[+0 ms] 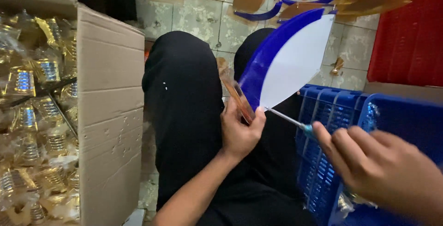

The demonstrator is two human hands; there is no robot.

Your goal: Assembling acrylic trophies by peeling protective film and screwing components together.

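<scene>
My left hand (240, 131) grips the narrow end of a fan blade (295, 62), white on its face with a blue curved edge, together with a brown wooden-looking strip (241, 100). The blade stands tilted up and to the right above my black-clad knees (184, 96). My right hand (378, 166) holds a screwdriver (288, 119) with a teal handle. Its metal tip touches the blade's base right beside my left thumb.
An open cardboard box (110, 115) of gold-wrapped parts in clear bags stands at the left. A blue plastic crate (332, 110) sits at the right under my right hand. Several blue and amber blades (258, 2) lie on the tiled floor ahead, with a red crate (410, 32) at the far right.
</scene>
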